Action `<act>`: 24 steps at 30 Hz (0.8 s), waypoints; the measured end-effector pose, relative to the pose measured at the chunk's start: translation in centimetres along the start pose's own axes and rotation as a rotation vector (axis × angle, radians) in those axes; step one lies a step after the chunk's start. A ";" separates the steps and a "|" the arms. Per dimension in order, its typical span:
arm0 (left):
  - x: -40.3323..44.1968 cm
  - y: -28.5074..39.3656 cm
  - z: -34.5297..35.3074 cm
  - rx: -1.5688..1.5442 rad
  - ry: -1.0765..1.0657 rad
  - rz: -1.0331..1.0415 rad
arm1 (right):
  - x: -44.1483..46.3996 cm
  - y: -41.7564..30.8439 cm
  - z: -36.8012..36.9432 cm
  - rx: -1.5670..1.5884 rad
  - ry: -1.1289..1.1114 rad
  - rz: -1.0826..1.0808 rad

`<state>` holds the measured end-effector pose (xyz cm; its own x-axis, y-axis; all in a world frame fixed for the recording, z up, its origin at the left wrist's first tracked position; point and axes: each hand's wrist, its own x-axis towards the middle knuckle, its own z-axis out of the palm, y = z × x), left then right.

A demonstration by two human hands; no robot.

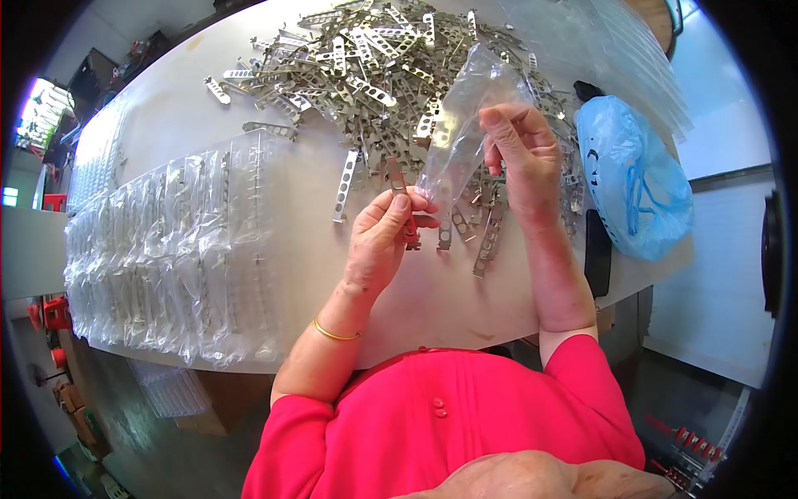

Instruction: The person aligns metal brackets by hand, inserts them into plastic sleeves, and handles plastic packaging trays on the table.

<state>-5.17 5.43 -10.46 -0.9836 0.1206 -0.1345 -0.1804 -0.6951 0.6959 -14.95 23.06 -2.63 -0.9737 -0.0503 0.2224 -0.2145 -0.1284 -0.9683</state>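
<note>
My left hand (384, 229) pinches a perforated metal strip (394, 173), which stands upright between thumb and fingers. A clear plastic bag (470, 108) stretches from beside those fingertips up to my right hand (528, 150). The right thumb and fingers are closed at the bag's right edge. Behind both hands spreads a large heap of perforated metal strips (366, 75). One loose strip (345, 185) lies left of my left hand, and another (488, 241) lies below the heap.
Rows of bagged strips (166, 249) cover the table's left side. A blue plastic bag (632, 175) sits at the right, beside a black object (597, 254). Clear plastic sheets (623, 50) lie at the back right. The table's curved edge (449, 353) runs near my body.
</note>
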 end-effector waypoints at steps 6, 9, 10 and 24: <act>-0.1 0.0 0.4 0.038 0.046 0.013 | -0.2 -1.0 -0.2 -0.090 -0.224 0.130; 0.2 -0.5 0.3 -0.001 0.030 0.088 | -0.4 -0.9 0.0 -0.134 -0.229 0.183; 0.1 -0.4 0.2 0.005 0.039 0.094 | -0.4 -0.7 -0.1 -0.126 -0.237 0.184; 0.2 0.0 0.4 -0.012 0.083 0.125 | -0.4 0.2 -0.7 -0.175 -0.179 0.134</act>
<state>-5.40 5.72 -10.20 -0.9941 -0.0264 -0.1052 -0.0554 -0.7098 0.7022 -14.67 23.71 -3.03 -0.9684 -0.2314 0.0930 -0.1103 0.0630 -0.9919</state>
